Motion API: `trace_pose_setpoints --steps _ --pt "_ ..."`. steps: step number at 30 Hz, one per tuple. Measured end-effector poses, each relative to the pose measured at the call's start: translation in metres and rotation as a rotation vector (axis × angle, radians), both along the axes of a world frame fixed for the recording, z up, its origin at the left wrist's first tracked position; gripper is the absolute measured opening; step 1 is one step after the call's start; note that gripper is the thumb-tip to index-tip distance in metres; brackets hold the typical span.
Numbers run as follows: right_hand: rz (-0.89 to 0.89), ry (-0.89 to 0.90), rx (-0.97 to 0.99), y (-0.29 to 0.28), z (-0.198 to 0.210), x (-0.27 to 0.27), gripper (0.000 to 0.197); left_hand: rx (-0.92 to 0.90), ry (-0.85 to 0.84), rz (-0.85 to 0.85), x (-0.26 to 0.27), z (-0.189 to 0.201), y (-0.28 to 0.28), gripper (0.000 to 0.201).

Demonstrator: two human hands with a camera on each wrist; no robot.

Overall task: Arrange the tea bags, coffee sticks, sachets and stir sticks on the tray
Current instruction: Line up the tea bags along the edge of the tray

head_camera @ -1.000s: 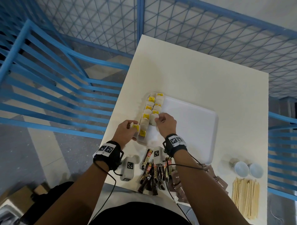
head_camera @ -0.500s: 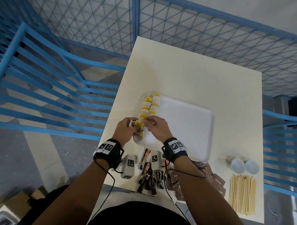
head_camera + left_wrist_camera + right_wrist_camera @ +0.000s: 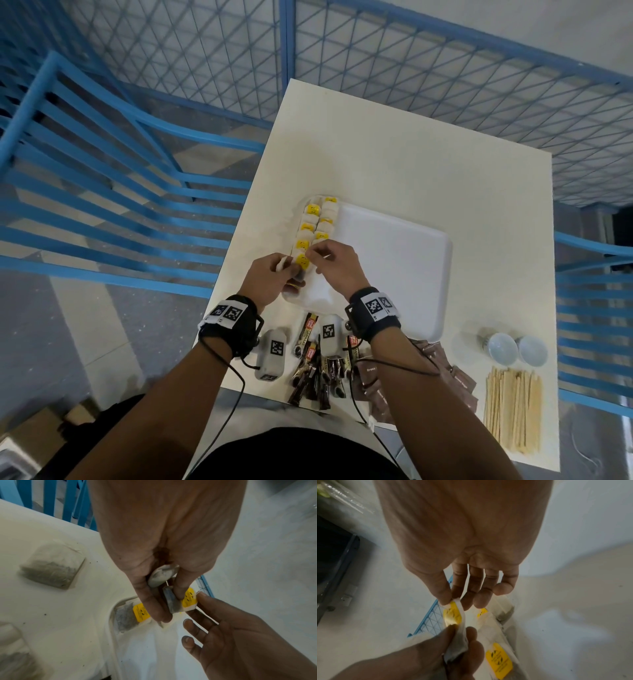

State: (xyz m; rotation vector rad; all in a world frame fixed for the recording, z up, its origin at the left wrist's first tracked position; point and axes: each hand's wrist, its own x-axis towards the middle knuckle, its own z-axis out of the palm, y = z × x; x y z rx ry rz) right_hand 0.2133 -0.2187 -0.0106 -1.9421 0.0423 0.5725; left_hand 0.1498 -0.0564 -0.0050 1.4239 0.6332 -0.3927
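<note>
we hold one tea bag (image 3: 178, 602) just above the near left corner of the tray (image 3: 404, 260). our left hand (image 3: 274, 277) pinches its soft pouch, along with spare bags; our right hand (image 3: 337, 265) pinches its top edge by the yellow tag (image 3: 452, 615). it looks light, limp and easy to tear, so we'd grip the paper edge. its long axis runs between our hands, tag end toward the right.

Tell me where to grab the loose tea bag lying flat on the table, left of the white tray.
Judging from the left wrist view, the loose grey-white paper tea bag lies flat on the cream table, apart from the white tray. Its leaves sit bunched toward one end, so pinch the thin, emptier paper edge at the other end, coming from above with thumb and forefinger.
</note>
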Motion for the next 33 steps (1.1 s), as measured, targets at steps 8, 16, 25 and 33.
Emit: trace_pose_setpoints --steps 8,16,25,33 --pt "-0.102 0.095 0.09 -0.002 0.002 0.001 0.012 -0.023 -0.003 -0.014 -0.003 0.005 -0.004 0.012" --pt "-0.15 0.186 0.288 -0.006 -0.001 -0.007 0.013 -0.088 -0.002 0.042 -0.004 0.006 -0.003 0.013" --pt "-0.13 0.156 0.251 -0.005 -0.004 -0.014 0.017 -0.125 -0.027 0.122 -0.003 0.005 -0.005 0.021" --pt "-0.055 0.147 0.22 -0.002 -0.009 -0.019 0.011 -0.165 -0.06 0.115 -0.003 0.006 -0.007 0.024"
